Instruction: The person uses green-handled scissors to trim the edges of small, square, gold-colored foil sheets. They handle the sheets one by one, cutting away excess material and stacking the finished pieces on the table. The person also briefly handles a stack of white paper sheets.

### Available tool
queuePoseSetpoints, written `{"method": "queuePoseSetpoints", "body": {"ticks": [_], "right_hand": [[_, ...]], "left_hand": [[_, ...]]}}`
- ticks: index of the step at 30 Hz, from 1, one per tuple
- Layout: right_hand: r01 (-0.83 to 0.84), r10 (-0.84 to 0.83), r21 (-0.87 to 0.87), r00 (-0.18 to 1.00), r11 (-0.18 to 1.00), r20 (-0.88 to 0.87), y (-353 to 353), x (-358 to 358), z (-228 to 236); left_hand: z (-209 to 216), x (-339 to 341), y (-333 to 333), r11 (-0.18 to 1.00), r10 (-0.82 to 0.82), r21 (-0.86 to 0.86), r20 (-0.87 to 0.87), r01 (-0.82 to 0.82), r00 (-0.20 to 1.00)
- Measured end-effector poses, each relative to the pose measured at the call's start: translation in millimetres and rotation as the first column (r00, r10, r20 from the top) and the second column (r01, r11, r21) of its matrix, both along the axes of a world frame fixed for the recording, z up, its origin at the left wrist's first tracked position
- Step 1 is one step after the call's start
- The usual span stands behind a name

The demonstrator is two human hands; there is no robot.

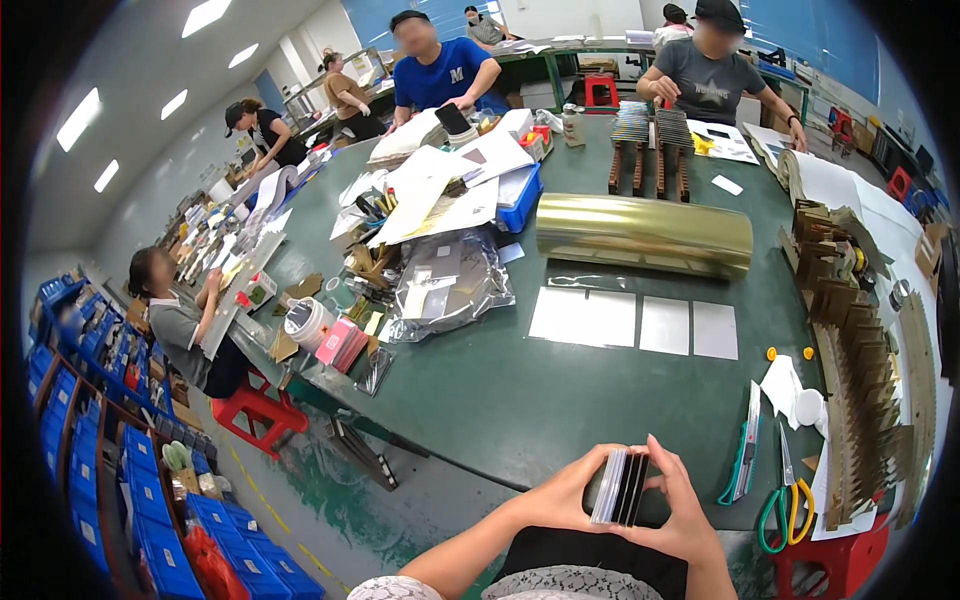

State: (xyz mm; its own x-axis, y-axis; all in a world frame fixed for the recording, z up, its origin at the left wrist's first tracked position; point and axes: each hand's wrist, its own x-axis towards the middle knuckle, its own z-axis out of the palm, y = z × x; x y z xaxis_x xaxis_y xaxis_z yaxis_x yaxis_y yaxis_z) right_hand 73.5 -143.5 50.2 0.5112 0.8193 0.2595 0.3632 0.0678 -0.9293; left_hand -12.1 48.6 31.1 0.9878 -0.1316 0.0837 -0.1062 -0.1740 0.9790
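Both of my hands grip a small stack of thin cards (pixel 622 488), white and dark on edge, just over the near edge of the green table (pixel 520 400). My left hand (pixel 565 497) holds the stack's left face. My right hand (pixel 682 510) wraps the right side, fingers over the top. Further out on the table lie white square sheets (pixel 632 322) in a row, and behind them a gold foil roll (pixel 645 235).
Green-handled scissors (pixel 785 500) and a teal utility knife (pixel 742 460) lie to my right, beside brown cardboard pieces (pixel 860 370). Clear plastic bags (pixel 445 285), tape rolls and papers crowd the left. Other people sit across the table and at the left. A red stool (pixel 258 408) and blue crates (pixel 150 500) are below left.
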Motion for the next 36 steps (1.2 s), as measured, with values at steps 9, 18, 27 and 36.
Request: {"method": "queuePoseSetpoints", "body": {"ticks": [9,18,27,36], "right_hand": [[0.001,-0.001,-0.033,1.0,0.999,0.001,0.4,1.4,-3.9],[-0.009,0.009,-0.026,1.0,1.0,0.001,1.4,2.2,-5.5],[0.017,-0.017,-0.018,0.999,1.0,-0.028,0.2,1.2,-9.0],[0.029,-0.03,-0.008,0.999,1.0,-0.023,-2.1,0.2,-9.4]], "left_hand": [[-3.1,1.0,3.6,0.999,-0.023,-0.047,-0.016,0.022,1.0],[-1.7,0.1,4.1,0.999,-0.032,-0.03,-0.022,0.032,0.999],[-1.3,0.8,4.9,0.999,-0.026,-0.046,0.008,0.026,1.0],[1.6,0.5,2.9,0.999,-0.024,-0.048,0.01,0.025,1.0]]}}
